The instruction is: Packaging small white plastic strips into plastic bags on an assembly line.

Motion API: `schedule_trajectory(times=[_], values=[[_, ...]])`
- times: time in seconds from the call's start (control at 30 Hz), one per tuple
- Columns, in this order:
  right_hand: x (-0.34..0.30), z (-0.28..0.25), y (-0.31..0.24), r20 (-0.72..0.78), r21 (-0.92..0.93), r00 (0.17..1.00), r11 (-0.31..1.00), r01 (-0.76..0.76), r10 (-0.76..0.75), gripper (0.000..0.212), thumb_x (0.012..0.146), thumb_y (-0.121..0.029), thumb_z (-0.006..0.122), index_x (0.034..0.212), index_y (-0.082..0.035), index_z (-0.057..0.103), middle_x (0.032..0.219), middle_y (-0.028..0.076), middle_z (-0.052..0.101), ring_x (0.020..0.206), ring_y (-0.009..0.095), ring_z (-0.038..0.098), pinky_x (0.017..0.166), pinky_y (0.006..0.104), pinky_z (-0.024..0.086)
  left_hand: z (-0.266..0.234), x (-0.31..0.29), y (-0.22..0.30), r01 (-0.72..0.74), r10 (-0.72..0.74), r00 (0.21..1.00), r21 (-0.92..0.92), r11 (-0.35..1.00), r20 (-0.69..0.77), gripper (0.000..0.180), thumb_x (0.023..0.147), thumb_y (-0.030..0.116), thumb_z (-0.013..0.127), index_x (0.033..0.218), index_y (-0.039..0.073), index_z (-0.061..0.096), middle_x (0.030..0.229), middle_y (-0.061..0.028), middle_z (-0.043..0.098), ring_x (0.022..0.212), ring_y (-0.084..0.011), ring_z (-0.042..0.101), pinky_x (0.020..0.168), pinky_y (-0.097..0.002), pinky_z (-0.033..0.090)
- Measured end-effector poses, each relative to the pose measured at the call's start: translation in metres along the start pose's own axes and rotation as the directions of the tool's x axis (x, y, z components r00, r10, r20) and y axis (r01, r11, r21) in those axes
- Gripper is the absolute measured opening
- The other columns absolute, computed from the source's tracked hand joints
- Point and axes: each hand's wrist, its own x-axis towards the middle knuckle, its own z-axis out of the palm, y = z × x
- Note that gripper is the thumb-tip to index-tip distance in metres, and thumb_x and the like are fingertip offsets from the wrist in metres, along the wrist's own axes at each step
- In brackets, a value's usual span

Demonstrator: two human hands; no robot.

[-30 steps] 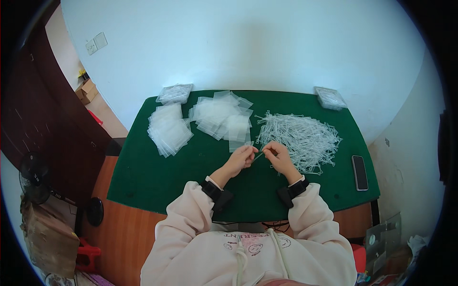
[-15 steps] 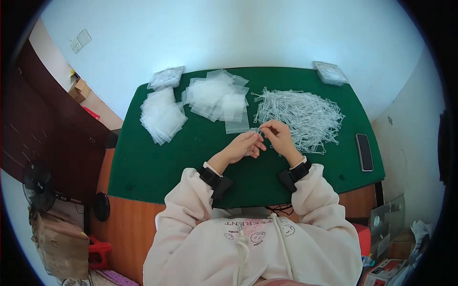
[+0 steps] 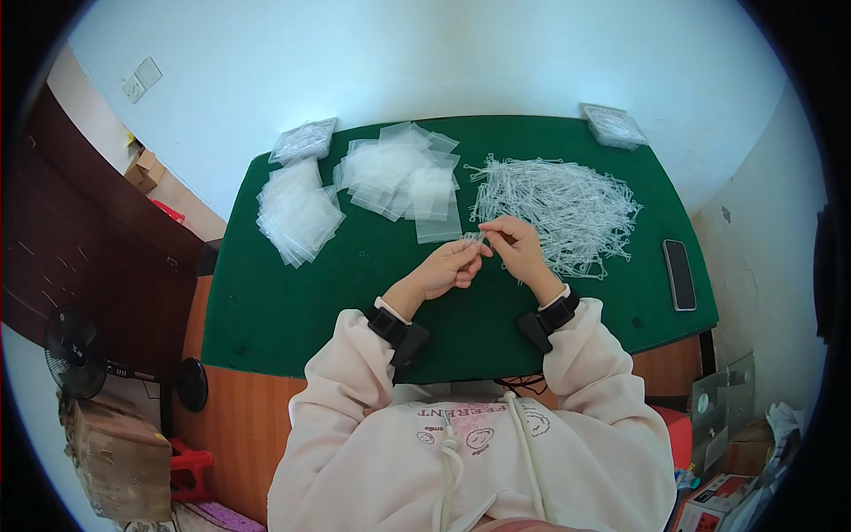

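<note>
Over the middle of the green table my left hand (image 3: 448, 269) is closed, with a few thin clear pieces with looped ends (image 3: 473, 237) pinched at its fingertips. My right hand (image 3: 518, 248) meets it there, its thumb and forefinger pinched at the same pieces. A large loose pile of these looped pieces (image 3: 558, 208) spreads just beyond and to the right of my right hand. Beyond my left hand lies a fanned heap of clear zip bags (image 3: 403, 173); one bag (image 3: 438, 230) reaches closest to my fingers. Another fanned stack of bags (image 3: 299, 215) is farther left.
A dark phone (image 3: 679, 276) lies near the right edge of the green tabletop (image 3: 355, 293). Filled clear packs stand at the far left corner (image 3: 303, 142) and far right corner (image 3: 613, 126). Behind the table rises a white wall. A fan (image 3: 75, 350) and cardboard box (image 3: 120, 457) are at left.
My left hand has tilted up slightly and its fingers have curled in more. My right hand stays pinched beside it. The whole view has shifted a little.
</note>
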Motion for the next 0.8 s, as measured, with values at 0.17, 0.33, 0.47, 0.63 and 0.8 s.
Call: schedule_trajectory(times=[0.17, 0.33, 0.47, 0.63, 0.8], values=[[0.0001, -0.0023, 0.0002, 0.058, -0.052, 0.998, 0.998, -0.031, 0.034, 0.014, 0.080, 0.001, 0.055, 0.091, -0.001, 0.063, 0.079, 0.003, 0.057, 0.070, 0.007, 0.052, 0.059, 0.0196, 0.040, -0.0015, 0.0016, 0.0015, -0.011, 0.013, 1.000, 0.060, 0.998, -0.027, 0.025, 0.094, 0.025, 0.042, 0.103, 0.004, 0.051, 0.066, 0.0048, 0.039, 0.050, -0.0036, 0.028, 0.045, -0.0185, 0.024], [-0.0006, -0.0015, 0.0033, 0.077, -0.032, 0.995, 0.998, -0.058, 0.060, 0.013, 0.081, 0.000, 0.054, 0.090, 0.000, 0.063, 0.081, 0.003, 0.057, 0.070, 0.008, 0.054, 0.059, 0.0191, 0.041, -0.0030, 0.0016, 0.0007, -0.021, 0.025, 0.999, 0.088, 0.996, -0.043, 0.026, 0.094, 0.025, 0.043, 0.105, 0.003, 0.053, 0.065, 0.0055, 0.039, 0.049, -0.0031, 0.027, 0.044, -0.0181, 0.023], [-0.0018, -0.0006, 0.0026, 0.096, 0.055, 0.987, 0.989, -0.135, 0.129, 0.012, 0.082, 0.000, 0.053, 0.089, 0.001, 0.062, 0.083, 0.003, 0.057, 0.072, 0.008, 0.057, 0.059, 0.0196, 0.043, 0.0002, 0.0003, 0.0025, -0.015, 0.021, 0.998, 0.084, 0.996, -0.063, 0.026, 0.094, 0.025, 0.043, 0.105, 0.003, 0.053, 0.065, 0.0056, 0.039, 0.049, -0.0027, 0.027, 0.044, -0.0178, 0.022], [-0.0024, 0.0022, 0.0028, 0.086, 0.176, 0.978, 0.963, -0.205, 0.192, 0.010, 0.083, -0.001, 0.052, 0.087, 0.002, 0.061, 0.083, 0.003, 0.058, 0.075, 0.010, 0.060, 0.060, 0.0210, 0.046, 0.0019, -0.0018, 0.0043, -0.013, 0.017, 0.995, 0.038, 0.999, -0.094, 0.026, 0.094, 0.024, 0.043, 0.104, 0.003, 0.054, 0.065, 0.0053, 0.040, 0.048, -0.0023, 0.027, 0.044, -0.0176, 0.022], [-0.0002, 0.0002, -0.0009, 0.080, 0.194, 0.969, 0.950, -0.245, 0.234, 0.011, 0.082, -0.001, 0.053, 0.088, 0.001, 0.062, 0.078, 0.003, 0.060, 0.070, 0.009, 0.058, 0.059, 0.0202, 0.045, 0.0016, -0.0011, 0.0053, -0.030, 0.030, 0.993, 0.005, 1.000, -0.113, 0.026, 0.094, 0.024, 0.043, 0.103, 0.003, 0.054, 0.067, 0.0041, 0.044, 0.048, -0.0020, 0.027, 0.043, -0.0174, 0.022]])
